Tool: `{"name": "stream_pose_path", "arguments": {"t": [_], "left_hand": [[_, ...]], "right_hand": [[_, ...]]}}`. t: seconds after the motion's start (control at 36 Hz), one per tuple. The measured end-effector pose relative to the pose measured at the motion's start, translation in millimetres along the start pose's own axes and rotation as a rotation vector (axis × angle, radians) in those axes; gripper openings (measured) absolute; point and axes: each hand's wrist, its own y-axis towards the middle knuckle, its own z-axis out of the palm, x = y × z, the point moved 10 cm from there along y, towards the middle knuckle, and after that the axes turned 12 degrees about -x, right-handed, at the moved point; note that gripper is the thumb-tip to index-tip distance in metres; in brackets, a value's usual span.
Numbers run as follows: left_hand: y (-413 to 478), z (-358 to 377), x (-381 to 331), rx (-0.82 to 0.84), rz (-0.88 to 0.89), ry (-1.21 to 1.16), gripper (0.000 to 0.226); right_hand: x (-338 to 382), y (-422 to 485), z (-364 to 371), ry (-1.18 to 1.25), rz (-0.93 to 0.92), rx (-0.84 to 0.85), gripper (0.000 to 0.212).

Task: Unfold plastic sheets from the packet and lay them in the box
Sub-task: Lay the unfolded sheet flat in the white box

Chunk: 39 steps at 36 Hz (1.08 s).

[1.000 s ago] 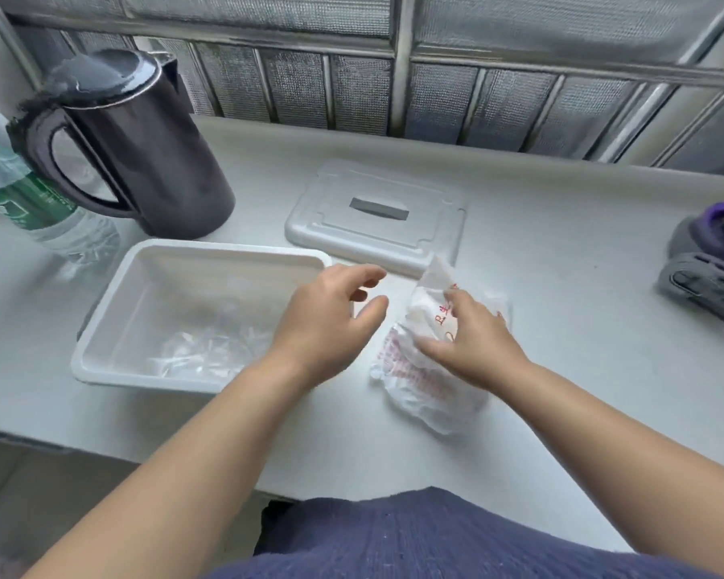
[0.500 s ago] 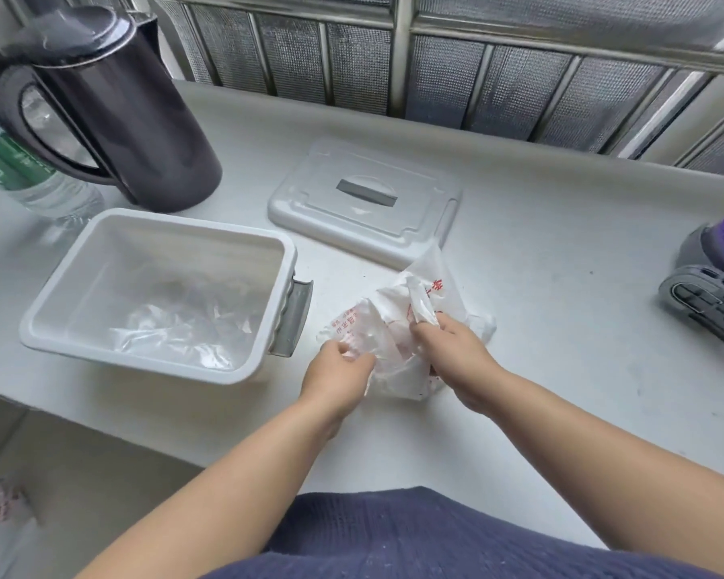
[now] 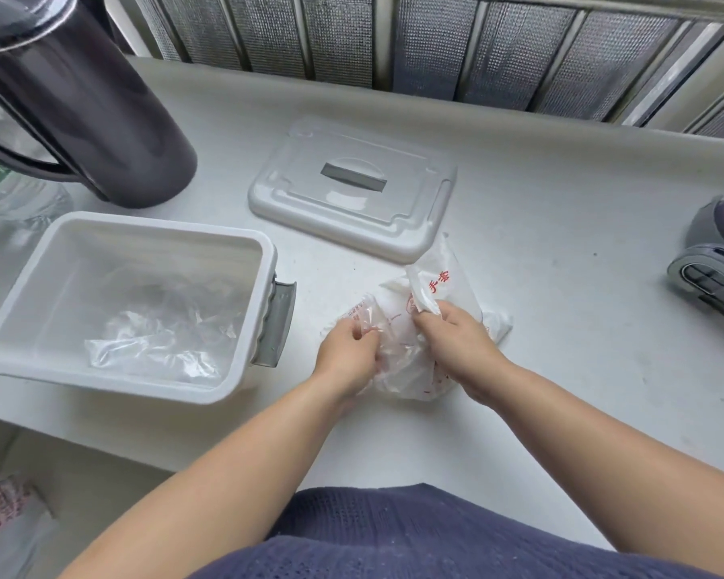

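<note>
The packet (image 3: 456,286), thin clear plastic with red print, lies crumpled on the white counter right of the box. My left hand (image 3: 348,353) grips the packet's left edge. My right hand (image 3: 456,344) pinches a folded white plastic sheet (image 3: 421,296) that sticks up out of the packet. The white box (image 3: 264,261) stands open at the left, a grey latch on its right side. Crumpled clear plastic sheets (image 3: 164,336) lie on its bottom.
The box's white lid (image 3: 352,194) lies flat behind the packet. A dark kettle (image 3: 84,102) and a water bottle (image 3: 13,194) stand at the far left. A grey and purple device (image 3: 715,261) sits at the right edge. Another printed packet (image 3: 5,507) lies on the floor.
My left hand came over from near the box to the packet and took hold of its left edge. My right hand kept its pinch on the sheet.
</note>
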Motion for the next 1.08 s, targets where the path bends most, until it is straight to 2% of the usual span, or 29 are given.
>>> {"name": "stream_pose_path", "arguments": {"t": [0.11, 0.28, 0.36, 0.42, 0.47, 0.53, 0.58, 0.69, 0.78, 0.89, 1.08], "left_hand": [[0.3, 6.5, 0.5, 0.041, -0.072, -0.135, 0.012], [-4.5, 13.5, 1.0, 0.117, -0.075, -0.092, 0.009], [-9.5, 21.2, -2.4, 0.168, -0.05, -0.112, 0.025], [-12.3, 22.6, -6.6, 0.173, -0.016, -0.128, 0.032], [-12.2, 19.9, -7.6, 0.14, -0.005, -0.136, 0.026], [-10.6, 13.5, -7.6, 0.084, 0.013, -0.094, 0.015], [-8.5, 7.3, -6.6, 0.038, 0.018, -0.094, 0.013], [-10.8, 2.8, -11.4, 0.023, 0.019, -0.206, 0.007], [-12.0, -2.4, -17.1, -0.003, 0.04, -0.242, 0.011], [-17.0, -7.0, -29.4, 0.002, 0.094, -0.275, 0.016], [-30.7, -39.5, -57.7, -0.077, 0.296, -0.265, 0.006]], "right_hand": [[-10.5, 3.1, 1.9, 0.162, 0.11, -0.013, 0.03], [-16.2, 1.9, 8.6, 0.51, 0.297, 0.03, 0.026], [-15.9, 1.0, 11.3, 0.589, 0.358, 0.047, 0.018], [-16.0, 1.6, 10.4, 0.568, 0.353, 0.046, 0.019], [-16.5, 3.8, 7.7, 0.509, 0.323, 0.02, 0.019], [-16.9, 9.1, 0.9, 0.321, 0.224, -0.025, 0.02], [-11.7, 10.9, -5.8, 0.129, 0.109, -0.068, 0.021], [5.4, 4.2, -12.2, -0.029, -0.065, -0.118, 0.019], [5.4, 2.5, -10.0, -0.057, -0.07, -0.104, 0.017], [-1.5, 6.1, -15.0, 0.017, 0.012, -0.152, 0.015], [-0.3, 5.1, -16.0, 0.102, 0.058, -0.154, 0.012]]}}
